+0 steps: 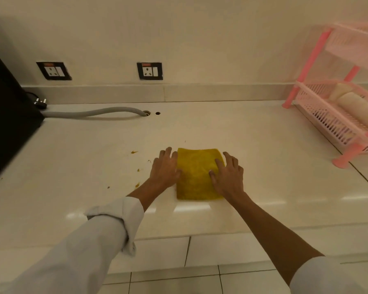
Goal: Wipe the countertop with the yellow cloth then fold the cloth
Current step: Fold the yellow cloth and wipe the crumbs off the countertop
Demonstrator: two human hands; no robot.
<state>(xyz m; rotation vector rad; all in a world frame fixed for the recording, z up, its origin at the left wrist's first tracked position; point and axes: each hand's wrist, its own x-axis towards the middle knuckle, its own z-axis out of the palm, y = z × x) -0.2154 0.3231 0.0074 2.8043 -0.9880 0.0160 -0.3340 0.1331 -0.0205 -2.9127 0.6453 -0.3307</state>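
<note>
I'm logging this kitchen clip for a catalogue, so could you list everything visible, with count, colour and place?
yellow cloth: one, yellow, flat on the countertop near its front edge
countertop: one, cream, glossy, across the middle
food specks: several, brownish, left of the cloth
wall sockets: two, black frames with white plates, on the back wall
hose: one, grey, along the back, its end at a hole
black appliance: one, far left
plug: one, black, beside the appliance
pink rack: one, two tiers, far right, pale rolls inside
left hand: flat, on the cloth's left edge
right hand: flat, on the cloth's right side
sleeves: two, white
</note>
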